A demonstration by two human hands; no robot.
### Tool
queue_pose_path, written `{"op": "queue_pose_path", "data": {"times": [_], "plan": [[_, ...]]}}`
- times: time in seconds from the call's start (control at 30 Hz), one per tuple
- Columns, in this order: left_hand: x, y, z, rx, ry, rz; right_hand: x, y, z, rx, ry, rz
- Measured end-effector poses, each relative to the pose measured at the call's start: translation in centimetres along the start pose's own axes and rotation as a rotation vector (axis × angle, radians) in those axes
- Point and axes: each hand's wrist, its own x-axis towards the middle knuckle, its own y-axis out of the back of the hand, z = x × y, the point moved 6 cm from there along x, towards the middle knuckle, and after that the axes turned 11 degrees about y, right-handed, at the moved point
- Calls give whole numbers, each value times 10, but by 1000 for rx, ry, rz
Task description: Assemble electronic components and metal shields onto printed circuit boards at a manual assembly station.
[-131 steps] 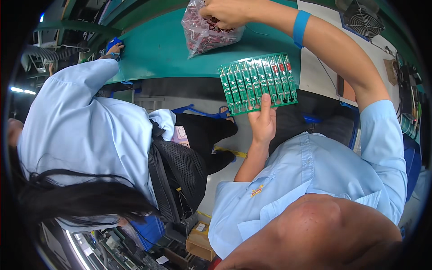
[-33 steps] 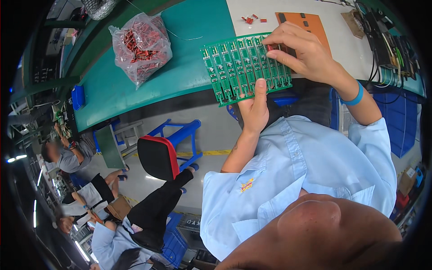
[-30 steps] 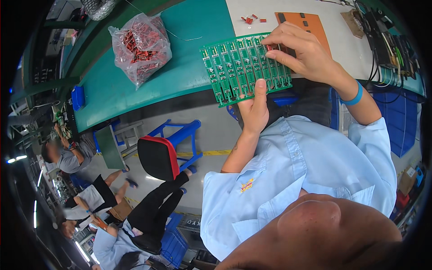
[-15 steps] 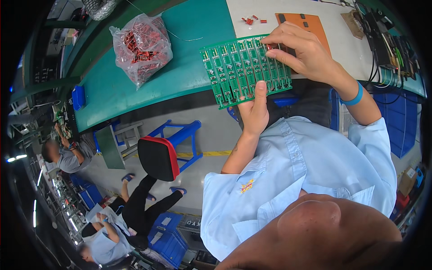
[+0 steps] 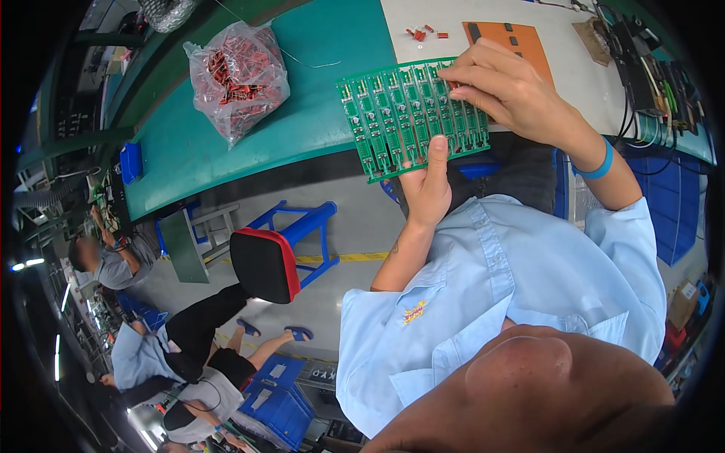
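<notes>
My left hand (image 5: 427, 189) holds a green circuit board panel (image 5: 400, 121) by its lower edge, thumb pressed on the front. The panel is made of several narrow strips side by side and hangs over the edge of the green workbench (image 5: 317, 113). My right hand (image 5: 506, 90), with a blue wristband (image 5: 596, 162), rests its pinched fingertips on the panel's upper right part; whether they hold a small part I cannot tell. A clear plastic bag of red components (image 5: 238, 75) lies on the bench to the left.
A few loose red parts (image 5: 420, 32) and an orange mat (image 5: 502, 41) lie on the white surface behind the panel. Cables and tools (image 5: 646, 75) are at the right. A blue stool with a black and red seat (image 5: 272, 257) stands below. Other people work at the lower left.
Earlier my right hand was in the bag of red components; now it is on the board. The view has swung right. In the last second only the person at lower left walked away.
</notes>
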Motion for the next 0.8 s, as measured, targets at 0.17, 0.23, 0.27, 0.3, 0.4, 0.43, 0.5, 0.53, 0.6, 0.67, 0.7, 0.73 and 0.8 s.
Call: {"op": "queue_pose_path", "data": {"times": [0.17,0.23,0.27,0.3,0.4,0.43,0.5,0.53,0.6,0.67,0.7,0.73,0.8], "plan": [[-4,3,-2,10,-6,6,-2,-3,-5,-28,-2,-3],[-6,4,-2,25,-5,8,-3,-4,-6,-12,-14,8],[-7,4,-3,25,-5,8,-4,-4,-7,-12,-14,9],[-7,5,-3,24,-9,7,-4,-5,-7,-9,-15,8],[-10,6,-3,20,-19,4,-5,-7,-10,-3,-18,7],[-11,7,-4,20,-19,3,-6,-7,-11,-3,-19,7],[-12,8,-5,16,-5,8,-6,-8,-10,0,-25,7],[-13,9,-6,14,1,10,-7,-9,-10,1,-29,7],[-14,10,-6,12,8,13,-7,-10,-11,2,-32,6],[-15,10,-4,15,1,15,-7,-11,-11,13,-33,-13],[-16,11,-4,17,-3,17,-7,-11,-12,18,-33,-22],[-16,11,-3,19,-6,18,-7,-12,-12,24,-34,-32],[-17,12,-3,19,-6,13,-7,-14,-13,21,-29,-31]]}}
